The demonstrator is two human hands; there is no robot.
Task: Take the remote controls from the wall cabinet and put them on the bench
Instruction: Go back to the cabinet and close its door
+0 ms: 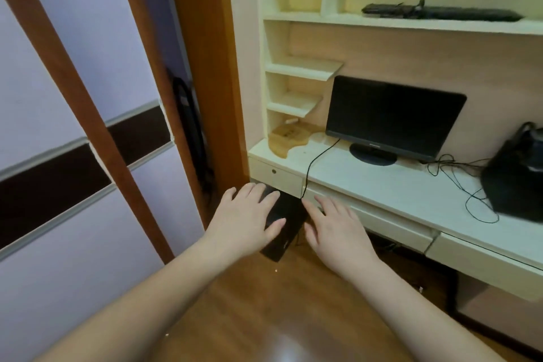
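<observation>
Head view, contents listed by size.

Sliding wardrobe door (pixel 58 114): lilac panels, dark band, brown frame; fills the left side.

Wall cabinet (pixel 293 17): cream shelving above the counter, with small stepped shelves at its left.

Counter (pixel 382 182): pale top with drawers beneath. It carries a black monitor (pixel 390 116) on a round foot, a black bag (pixel 517 173) at the right edge, loose thin cables (pixel 470 185) and a wooden stand (pixel 291 137) in the left corner.

Floor (pixel 264 317): glossy brown boards.

Remote controls (pixel 440 12): long, dark, flat items lying on the upper shelf of the wall cabinet. Long axis runs left to right along the shelf. How many there are cannot be told; they read as one dark line. None is on the counter yet.

Dark box-like object (pixel 285 223): on the floor below the counter's left corner, seen between the hands; identity unclear.

Left hand (pixel 249 220): palm down, fingers straight and spread, holding nothing.

Right hand (pixel 335 232): palm down, fingers straight and slightly spread, holding nothing.

Both forearms reach forward and down, level with the counter's front edge. The remote controls lie well above and to the right of both hands, so the right hand is nearer. Judged: the fetch has not begun; the reach will need to go up and rightward, meeting the remotes across their short side.
</observation>
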